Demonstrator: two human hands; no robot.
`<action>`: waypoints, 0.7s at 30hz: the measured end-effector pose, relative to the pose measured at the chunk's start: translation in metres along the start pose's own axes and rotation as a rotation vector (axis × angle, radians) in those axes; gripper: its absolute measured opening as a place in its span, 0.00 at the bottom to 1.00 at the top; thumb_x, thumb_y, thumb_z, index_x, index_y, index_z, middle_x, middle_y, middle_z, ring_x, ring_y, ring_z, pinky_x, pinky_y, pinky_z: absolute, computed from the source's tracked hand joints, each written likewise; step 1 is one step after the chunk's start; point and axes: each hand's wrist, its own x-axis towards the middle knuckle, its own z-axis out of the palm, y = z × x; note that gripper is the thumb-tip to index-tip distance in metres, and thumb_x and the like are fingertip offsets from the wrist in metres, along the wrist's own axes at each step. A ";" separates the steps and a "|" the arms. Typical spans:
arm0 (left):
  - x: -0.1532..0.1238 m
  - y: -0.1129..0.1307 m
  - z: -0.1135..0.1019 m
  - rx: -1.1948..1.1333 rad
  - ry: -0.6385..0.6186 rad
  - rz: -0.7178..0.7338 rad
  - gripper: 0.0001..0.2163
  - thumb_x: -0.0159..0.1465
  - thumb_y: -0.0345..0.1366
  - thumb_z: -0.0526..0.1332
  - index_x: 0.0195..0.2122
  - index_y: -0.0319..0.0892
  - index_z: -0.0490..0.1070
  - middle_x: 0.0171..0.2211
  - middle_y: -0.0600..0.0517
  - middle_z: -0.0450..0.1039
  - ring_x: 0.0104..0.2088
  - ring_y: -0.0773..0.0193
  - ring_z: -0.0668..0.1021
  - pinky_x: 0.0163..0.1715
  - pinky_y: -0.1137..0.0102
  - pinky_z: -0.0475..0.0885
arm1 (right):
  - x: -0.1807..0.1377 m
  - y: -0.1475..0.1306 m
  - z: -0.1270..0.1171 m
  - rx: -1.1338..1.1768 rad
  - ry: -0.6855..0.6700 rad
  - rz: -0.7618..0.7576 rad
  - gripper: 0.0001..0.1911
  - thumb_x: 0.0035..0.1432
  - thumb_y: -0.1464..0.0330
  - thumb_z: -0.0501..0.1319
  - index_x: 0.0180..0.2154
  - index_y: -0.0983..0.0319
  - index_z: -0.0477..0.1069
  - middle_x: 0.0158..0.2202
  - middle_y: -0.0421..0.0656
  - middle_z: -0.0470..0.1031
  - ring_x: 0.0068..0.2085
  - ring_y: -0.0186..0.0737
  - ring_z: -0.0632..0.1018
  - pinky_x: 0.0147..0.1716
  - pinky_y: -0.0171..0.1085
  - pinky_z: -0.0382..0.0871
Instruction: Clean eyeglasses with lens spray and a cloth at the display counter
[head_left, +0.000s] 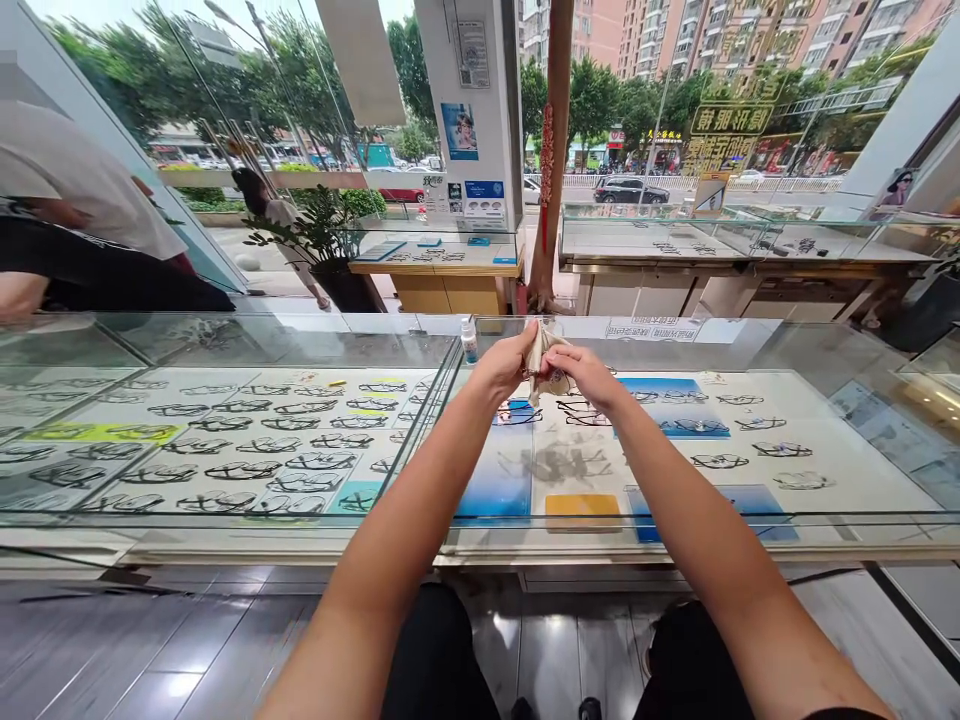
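Both hands are raised together over the glass display counter (360, 350). A beige cleaning cloth (538, 350) is bunched between them. My left hand (508, 362) has its fingers closed on the cloth, thumb on top. My right hand (581, 372) pinches the cloth from the other side, fingers curled in. Something dark and thin, perhaps part of an eyeglass frame, shows just under the right fingers; the cloth and hands hide most of it. Left of my hands, a small white-capped spray bottle (469, 342) stands upright on the glass.
Rows of eyeglasses (241, 470) lie inside the case, some on blue panels (495, 490) near a yellow block (583, 508). Another person (97, 190) is at the far left. A potted plant (341, 270) and further display cases (652, 240) stand beyond the counter.
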 end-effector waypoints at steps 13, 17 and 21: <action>-0.010 -0.005 -0.007 -0.120 -0.144 0.192 0.29 0.52 0.53 0.85 0.42 0.38 0.79 0.21 0.55 0.76 0.19 0.67 0.74 0.27 0.71 0.71 | -0.001 0.000 0.007 0.216 -0.016 0.005 0.20 0.59 0.49 0.72 0.30 0.60 0.80 0.32 0.44 0.82 0.39 0.41 0.78 0.46 0.40 0.70; -0.012 -0.005 -0.004 -0.075 -0.146 0.199 0.26 0.52 0.55 0.85 0.35 0.39 0.79 0.21 0.54 0.75 0.23 0.69 0.74 0.30 0.72 0.71 | -0.002 -0.003 0.007 0.242 0.016 -0.002 0.20 0.57 0.50 0.73 0.29 0.60 0.80 0.31 0.43 0.81 0.37 0.40 0.78 0.44 0.39 0.70; -0.011 -0.009 -0.004 -0.036 -0.102 0.188 0.27 0.56 0.56 0.82 0.25 0.39 0.74 0.21 0.53 0.74 0.26 0.68 0.73 0.32 0.72 0.70 | -0.002 -0.004 0.005 0.221 0.019 -0.016 0.20 0.57 0.49 0.73 0.29 0.59 0.80 0.32 0.43 0.81 0.38 0.41 0.78 0.44 0.39 0.71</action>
